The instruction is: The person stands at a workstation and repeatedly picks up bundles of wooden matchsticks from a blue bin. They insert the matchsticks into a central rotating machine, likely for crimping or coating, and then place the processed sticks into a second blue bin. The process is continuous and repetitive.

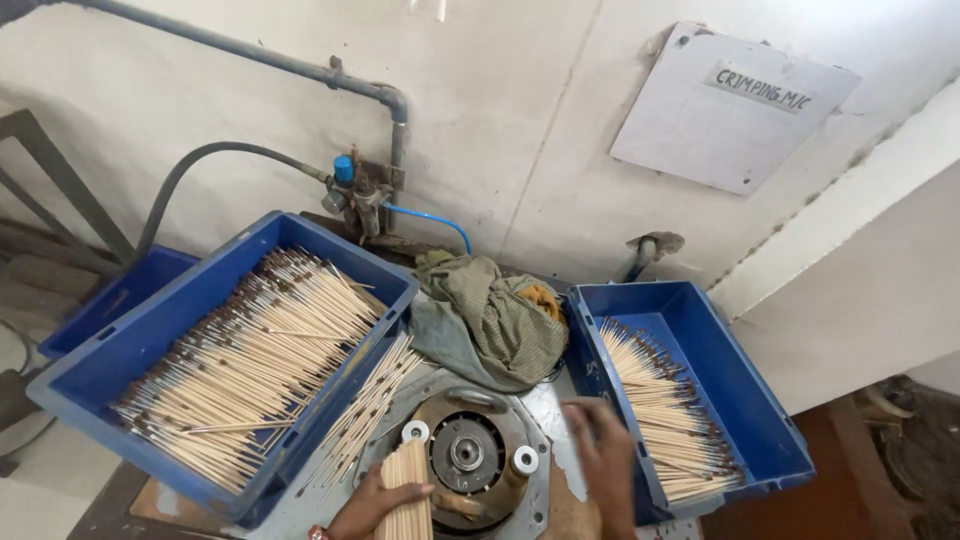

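Two hands at round metal fixture (468,455): left hand (375,505) closed round upright bundle of pale sticks (408,490) at fixture's left edge, best kept square w/ ends level; right hand (603,455), fingers loosely together and empty, by right blue crate (745,400); loose sticks (365,410), rag (490,315), left crate (150,350) crowd the approach.

Crumpled green cloth (490,315) heaped between two blue crates, against the wall. Grey pipe (300,68) running along the plaster to a valve with blue cap (343,168); thin blue hose (432,220) and thick grey hose (200,165) leading off it. Pale board (730,110) fixed high on the wall.
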